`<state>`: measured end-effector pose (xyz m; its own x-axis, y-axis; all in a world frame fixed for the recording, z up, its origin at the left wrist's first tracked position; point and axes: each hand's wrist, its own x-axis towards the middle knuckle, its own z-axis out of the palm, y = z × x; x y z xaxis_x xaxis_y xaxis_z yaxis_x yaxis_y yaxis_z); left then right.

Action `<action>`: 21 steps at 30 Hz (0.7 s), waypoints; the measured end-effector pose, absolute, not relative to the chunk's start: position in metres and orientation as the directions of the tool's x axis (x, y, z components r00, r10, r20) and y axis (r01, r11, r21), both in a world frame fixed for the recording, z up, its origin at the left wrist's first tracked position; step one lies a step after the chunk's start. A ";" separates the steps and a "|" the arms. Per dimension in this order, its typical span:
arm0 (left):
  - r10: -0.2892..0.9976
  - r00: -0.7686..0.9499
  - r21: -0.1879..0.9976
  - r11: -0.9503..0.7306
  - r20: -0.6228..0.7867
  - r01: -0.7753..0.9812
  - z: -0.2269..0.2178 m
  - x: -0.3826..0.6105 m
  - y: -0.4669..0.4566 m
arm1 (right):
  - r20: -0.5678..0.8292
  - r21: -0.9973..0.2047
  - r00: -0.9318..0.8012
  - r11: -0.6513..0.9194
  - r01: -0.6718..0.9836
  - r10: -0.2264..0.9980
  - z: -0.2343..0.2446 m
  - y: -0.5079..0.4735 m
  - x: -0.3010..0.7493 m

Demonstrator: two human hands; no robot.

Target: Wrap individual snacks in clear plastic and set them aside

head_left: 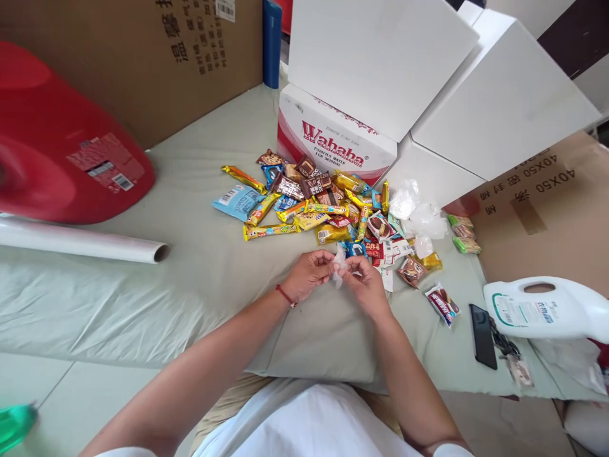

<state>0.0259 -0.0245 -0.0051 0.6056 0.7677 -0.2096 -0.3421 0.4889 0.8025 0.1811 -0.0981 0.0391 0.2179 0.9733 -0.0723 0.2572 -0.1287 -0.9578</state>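
Note:
My left hand [308, 274] and my right hand [365, 284] meet in front of me, both pinching a small clear plastic bag [339, 266] between the fingertips. A red cord circles my left wrist. Just beyond the hands lies a heap of wrapped snacks and candy bars [328, 209] in yellow, brown, blue and red wrappers, spread on a pale green cloth [200, 254]. A few crumpled clear bags [421, 219] rest at the heap's right edge.
A Wahaha carton [333, 143] and white boxes [499, 95] stand behind the snacks. A red plastic container [57, 139] and a white tube [80, 242] lie left. At right are a black phone [483, 335], keys, a white jug [547, 308] and flat cardboard [561, 209].

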 end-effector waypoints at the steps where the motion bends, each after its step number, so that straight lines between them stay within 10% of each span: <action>1: 0.767 0.604 0.797 0.495 -0.214 -0.346 -0.005 0.026 -0.024 | -0.092 -0.966 0.235 -0.144 0.214 0.968 0.038 -0.097 0.181; 8: 0.787 0.560 0.711 0.547 -0.258 -0.441 0.004 0.019 -0.015 | -0.132 -0.989 0.403 -0.147 0.005 0.905 0.028 -0.108 0.202; 15: 0.793 0.559 0.630 0.567 -0.242 -0.531 0.004 0.014 -0.014 | 0.550 -0.704 0.691 -0.185 0.686 0.469 0.054 -0.094 0.292; 21: 0.871 0.474 0.828 0.358 -0.130 -0.431 0.027 0.021 -0.021 | 0.286 -0.483 0.584 -0.411 0.773 0.760 0.064 -0.042 0.370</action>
